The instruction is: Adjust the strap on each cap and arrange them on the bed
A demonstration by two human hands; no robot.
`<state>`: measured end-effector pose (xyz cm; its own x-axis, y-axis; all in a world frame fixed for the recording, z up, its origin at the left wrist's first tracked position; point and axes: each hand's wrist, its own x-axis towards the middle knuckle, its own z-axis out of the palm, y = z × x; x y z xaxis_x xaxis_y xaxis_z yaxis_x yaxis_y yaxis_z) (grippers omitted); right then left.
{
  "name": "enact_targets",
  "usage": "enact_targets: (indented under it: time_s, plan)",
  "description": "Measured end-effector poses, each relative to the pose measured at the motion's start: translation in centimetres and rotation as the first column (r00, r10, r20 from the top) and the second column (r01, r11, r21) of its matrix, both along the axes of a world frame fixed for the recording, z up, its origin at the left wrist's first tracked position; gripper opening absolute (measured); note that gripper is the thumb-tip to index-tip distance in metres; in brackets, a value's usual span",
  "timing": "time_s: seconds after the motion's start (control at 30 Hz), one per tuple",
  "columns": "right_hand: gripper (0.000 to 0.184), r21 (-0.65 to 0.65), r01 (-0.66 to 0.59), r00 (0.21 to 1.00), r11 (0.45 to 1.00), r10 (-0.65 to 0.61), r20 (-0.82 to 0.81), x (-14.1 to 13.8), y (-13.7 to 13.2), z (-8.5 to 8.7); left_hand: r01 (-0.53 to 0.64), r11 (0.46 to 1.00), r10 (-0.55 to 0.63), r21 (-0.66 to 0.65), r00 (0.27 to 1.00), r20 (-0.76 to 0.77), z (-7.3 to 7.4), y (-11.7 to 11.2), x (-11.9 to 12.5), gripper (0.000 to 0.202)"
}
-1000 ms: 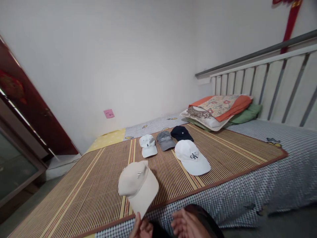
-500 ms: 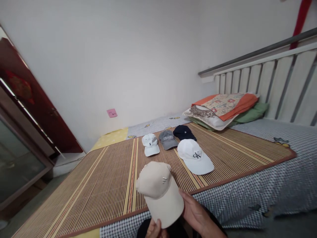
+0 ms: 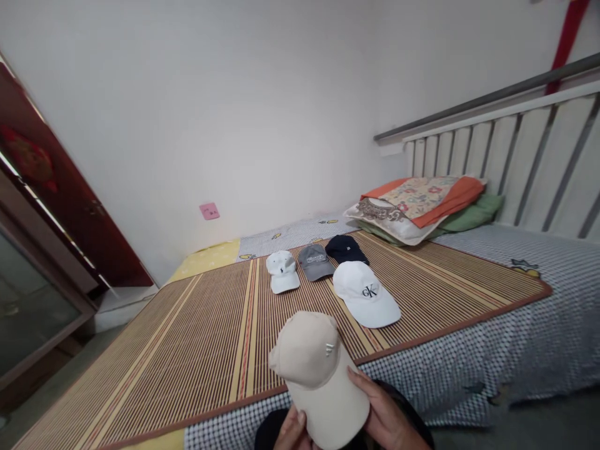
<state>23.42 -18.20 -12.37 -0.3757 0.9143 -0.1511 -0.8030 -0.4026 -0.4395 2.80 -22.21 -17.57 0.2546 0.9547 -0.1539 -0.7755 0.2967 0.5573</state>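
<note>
A beige baseball cap (image 3: 307, 350) with a small light mark on its front is held over the near edge of the bed, brim towards me. My left hand (image 3: 293, 430) pinches the left edge of the brim. On the brim's right side, my right hand (image 3: 382, 409) grips with its thumb on top and the other fingers mostly hidden. Beyond it on the mat lie a white cap with black letters (image 3: 366, 294), a smaller white cap (image 3: 282, 272), a grey cap (image 3: 315, 262) and a dark navy cap (image 3: 347, 249).
A striped bamboo mat (image 3: 206, 337) covers much of the bed over a checked sheet (image 3: 469, 369). Stacked pillows (image 3: 417, 206) lie at the far right by a white slatted headboard (image 3: 529, 162). A pink note (image 3: 209, 211) is on the wall; a red door (image 3: 70, 194) stands left.
The beige cap has moved slightly right and down, both hands still on its brim. The other caps stay put on the mat while the view shifts a little.
</note>
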Motion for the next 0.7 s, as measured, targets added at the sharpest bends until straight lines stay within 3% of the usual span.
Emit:
enact_targets:
  time_s: [0.23,0.33,0.5,0.7]
  plan:
    - [0.044,0.0,0.008,1.0,1.0,-0.008,0.001,0.7,-0.2,0.5,0.147,0.967,-0.173,0.208,0.979,0.109,0.8,0.7,-1.2,0.037]
    - [0.052,0.008,0.004,1.0,1.0,-0.004,0.024,0.5,0.1,0.8,0.147,0.973,-0.171,0.178,0.977,0.128,1.0,0.7,-1.4,0.033]
    - [0.049,-0.018,0.013,1.0,1.0,-0.013,0.009,0.9,0.3,0.3,0.127,0.989,-0.136,0.081,0.982,0.131,0.7,0.4,-1.0,0.026]
    - [0.069,-0.075,0.027,1.0,0.997,-0.027,-0.004,1.3,0.5,-0.3,0.18,0.98,-0.19,0.086,0.973,0.134,1.1,0.8,-1.0,0.027]
